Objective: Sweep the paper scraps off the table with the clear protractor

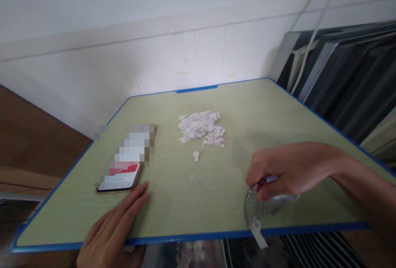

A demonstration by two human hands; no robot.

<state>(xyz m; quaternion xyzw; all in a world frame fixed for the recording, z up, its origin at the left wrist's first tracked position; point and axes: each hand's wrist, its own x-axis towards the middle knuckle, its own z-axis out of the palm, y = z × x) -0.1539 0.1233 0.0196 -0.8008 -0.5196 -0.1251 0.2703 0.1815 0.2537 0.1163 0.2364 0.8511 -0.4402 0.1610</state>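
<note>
On the near right part of the table (278,107), by the blue front edge: right hand (287,173), fingers curled together and clamped on one roll of clear tape (258,210). Roll rests on the tabletop just under the fingers. One short tail of tape (258,235) hangs from the roll over the table edge, whitish, tilted.

Near left: left hand (114,231), fingers straight and together, laid flat on the tabletop, palm down, holding nothing. Fingertips just beside the lower end of one phone (123,173), apart from it by a thin gap as far as can be told. Phone lies flat, long axis running away from the viewer, screen up; red band and white panel show at its near end, rest blurred out.

Centre of table: one heap of small paper scraps (201,127), white with some pinkish, too many and too small to count. One stray scrap (196,155) lies apart, just in front of the heap. Heap sits well apart from both hands, roughly between them and farther back.

Count: two hands, one tape roll, one phone, one scrap heap, one loose scrap.

Table: pale green top, blue rim. White wall (154,53) behind. Dark panels (349,78) lean at far right
</note>
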